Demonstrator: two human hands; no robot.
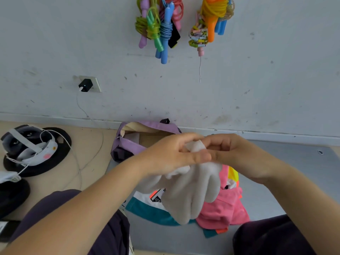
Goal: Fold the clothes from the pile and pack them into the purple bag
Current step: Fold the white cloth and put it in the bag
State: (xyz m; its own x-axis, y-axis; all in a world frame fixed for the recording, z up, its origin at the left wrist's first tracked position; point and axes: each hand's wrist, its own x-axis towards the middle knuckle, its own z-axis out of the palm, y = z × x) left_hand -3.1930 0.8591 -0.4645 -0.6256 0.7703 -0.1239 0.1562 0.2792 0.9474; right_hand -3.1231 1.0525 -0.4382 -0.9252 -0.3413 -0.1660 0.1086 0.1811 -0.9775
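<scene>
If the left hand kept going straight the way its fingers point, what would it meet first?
The right hand: the left hand points right at it, both pinching the white cloth. They look nearly touching, though depth is unclear.

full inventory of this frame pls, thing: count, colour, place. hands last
white garment: 1, off-white, held up over the pile, hanging down
clothes pile: 1 pile, pink, teal, white, yellow and orange, on the grey floor by the knees
purple bag: 1, lilac, open, against the wall behind the hands
skipping ropes: 2 bunches, mixed colours, hung on the wall
charger: 1, black, in the wall socket, white cable down
headset: 1, white and grey, on a black disc at left
left hand: pinches the garment's top
right hand: pinches the garment's top
</scene>
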